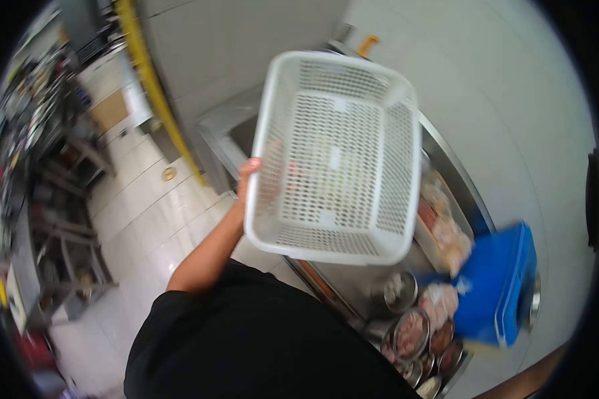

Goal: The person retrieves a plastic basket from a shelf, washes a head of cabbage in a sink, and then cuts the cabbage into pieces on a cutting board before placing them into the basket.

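Observation:
A white plastic basket (336, 159) with perforated walls and base is held up in front of me, its open side towards my view. My left hand (249, 174) grips its left rim, thumb at the edge, with the other fingers dimly visible through the mesh. Nothing shows inside the basket. At the bottom right a forearm (529, 378) enters the picture, probably my right one; its hand lies outside the frame. Behind the basket, a steel sink counter (236, 120) is partly hidden.
A blue container (496, 279) stands on the counter's right. Near it are a tray of raw meat (442, 223), a metal pot (400, 291) and several bowls with meat (411, 332). Left, past the tiled floor (160, 206), runs a cluttered steel bench (23, 233).

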`<state>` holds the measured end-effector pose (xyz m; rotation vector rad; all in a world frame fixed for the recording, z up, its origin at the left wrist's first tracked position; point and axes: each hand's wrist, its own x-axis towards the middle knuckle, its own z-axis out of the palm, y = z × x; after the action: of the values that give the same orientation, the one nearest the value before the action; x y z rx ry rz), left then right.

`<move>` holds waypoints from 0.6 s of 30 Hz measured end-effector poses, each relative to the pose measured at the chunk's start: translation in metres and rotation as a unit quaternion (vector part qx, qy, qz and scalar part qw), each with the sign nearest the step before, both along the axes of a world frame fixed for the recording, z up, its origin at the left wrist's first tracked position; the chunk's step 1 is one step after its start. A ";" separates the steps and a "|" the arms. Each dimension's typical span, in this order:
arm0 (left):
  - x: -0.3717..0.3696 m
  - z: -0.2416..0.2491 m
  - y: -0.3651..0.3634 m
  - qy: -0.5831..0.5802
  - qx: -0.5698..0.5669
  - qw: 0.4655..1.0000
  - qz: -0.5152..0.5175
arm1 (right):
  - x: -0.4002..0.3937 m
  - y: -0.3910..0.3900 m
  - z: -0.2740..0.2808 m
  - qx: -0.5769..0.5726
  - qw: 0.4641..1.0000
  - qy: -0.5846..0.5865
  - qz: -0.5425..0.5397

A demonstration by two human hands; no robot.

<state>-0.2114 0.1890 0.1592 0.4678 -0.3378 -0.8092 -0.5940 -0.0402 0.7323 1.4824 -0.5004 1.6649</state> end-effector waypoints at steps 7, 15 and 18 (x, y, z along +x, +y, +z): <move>-0.049 0.012 0.035 0.009 0.013 0.994 0.104 | 0.070 -0.051 -0.095 0.350 0.837 0.337 0.253; -0.119 0.046 0.075 0.008 -0.037 0.951 0.306 | 0.152 -0.064 -0.199 0.175 0.508 0.769 0.345; -0.174 0.077 0.097 -0.013 -0.056 0.911 0.409 | 0.190 -0.094 -0.272 0.361 0.401 0.664 0.517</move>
<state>-0.3855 0.2857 0.2365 0.4582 -0.1793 0.0368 -0.4038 -0.1344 0.4599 3.5233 0.9922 0.0643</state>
